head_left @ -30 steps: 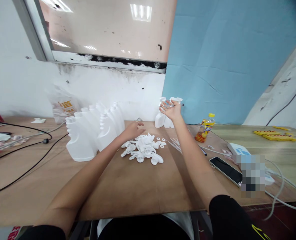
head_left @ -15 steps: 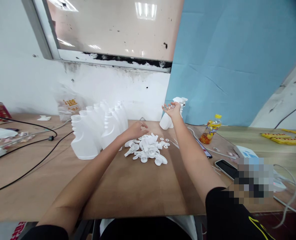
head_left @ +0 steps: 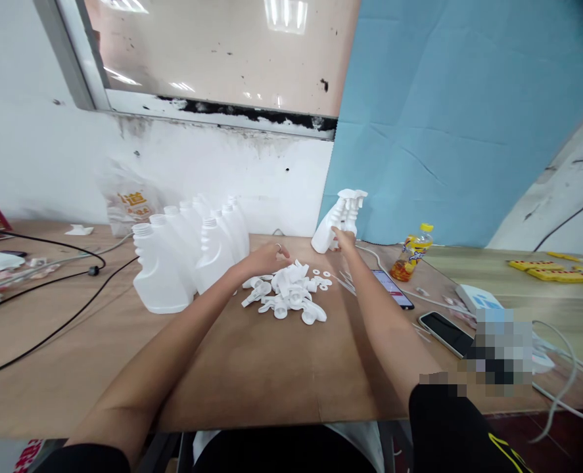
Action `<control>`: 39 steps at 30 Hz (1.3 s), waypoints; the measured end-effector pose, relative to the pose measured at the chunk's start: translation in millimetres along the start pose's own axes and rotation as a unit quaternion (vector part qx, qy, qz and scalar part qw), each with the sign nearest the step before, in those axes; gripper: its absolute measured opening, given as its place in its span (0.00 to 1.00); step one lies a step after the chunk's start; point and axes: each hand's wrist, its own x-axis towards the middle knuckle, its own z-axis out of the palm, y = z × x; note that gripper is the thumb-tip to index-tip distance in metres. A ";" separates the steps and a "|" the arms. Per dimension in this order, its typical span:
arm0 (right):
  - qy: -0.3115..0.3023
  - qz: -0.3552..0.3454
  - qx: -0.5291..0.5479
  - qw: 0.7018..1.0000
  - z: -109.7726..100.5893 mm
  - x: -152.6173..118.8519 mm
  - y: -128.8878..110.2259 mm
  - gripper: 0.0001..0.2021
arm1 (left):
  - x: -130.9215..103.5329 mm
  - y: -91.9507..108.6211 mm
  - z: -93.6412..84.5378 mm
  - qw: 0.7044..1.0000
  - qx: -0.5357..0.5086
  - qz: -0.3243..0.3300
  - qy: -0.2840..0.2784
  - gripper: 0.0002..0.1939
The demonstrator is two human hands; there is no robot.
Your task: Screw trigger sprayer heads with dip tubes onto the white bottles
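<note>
My left hand is at the back left edge of a pile of white spray trigger heads, fingers loosely bent and apart. Nothing shows in it; a ring is on one finger. My right hand reaches forward to the white spray bottles with trigger heads fitted, near the blue cloth. Its thumb and fingers are round the lower body of one spray bottle; some fingers are hidden. Another spray bottle stands beside it on the left, leaning in view. Small white ring washers lie at the pile's right.
White bottles without tops stand in rows left of the pile. Thin white tubes, a lit phone and a drink bottle with a yellow cap lie or stand to the right. A dark phone and cables are nearer me.
My right hand has gone from an open palm up by the trigger heads to lower down, round a spray bottle's body. My left hand stays by the pile. The view has shifted slightly.
</note>
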 end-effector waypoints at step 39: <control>-0.250 -0.198 0.305 0.897 -30.0 -168.3 -95.3 0.22 | -21.9 50.0 -10.2 0.976 -0.151 0.026 0.155 0.30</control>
